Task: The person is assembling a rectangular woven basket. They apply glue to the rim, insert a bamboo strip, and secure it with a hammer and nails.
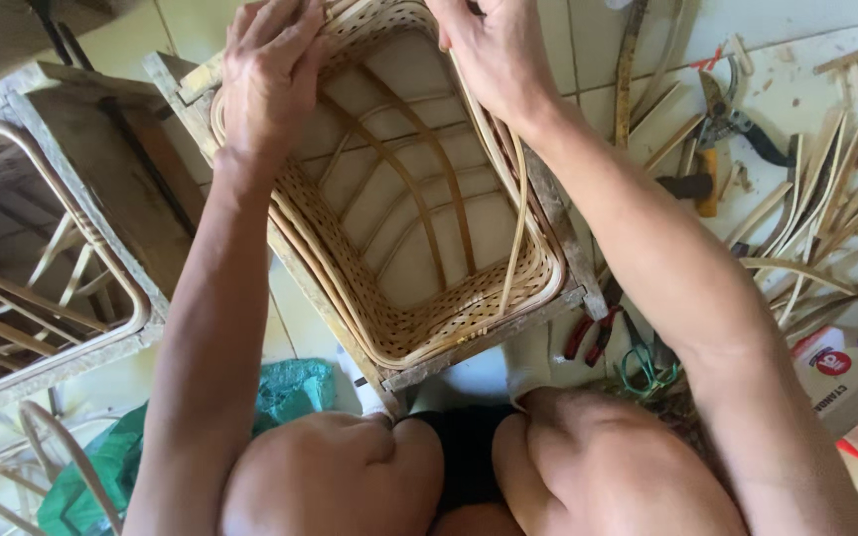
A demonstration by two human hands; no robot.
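A square woven rattan basket [419,333] sits inside a rough wooden frame [479,349] in front of my knees. My left hand [268,74] presses down on the basket's far left rim, fingers closed over the weave. At the far right rim, my right hand [489,50] pinches thin cane strips [516,223] that run down the basket's right wall. Bent cane ribs cross the open bottom, with the tiled floor showing through.
A second wooden frame with a bent cane hoop [52,258] stands at the left. Loose cane strips [826,218] and cutters [732,119] lie on the floor at the right, red-handled pliers [593,333] near the basket, a green bag [280,397] by my left knee.
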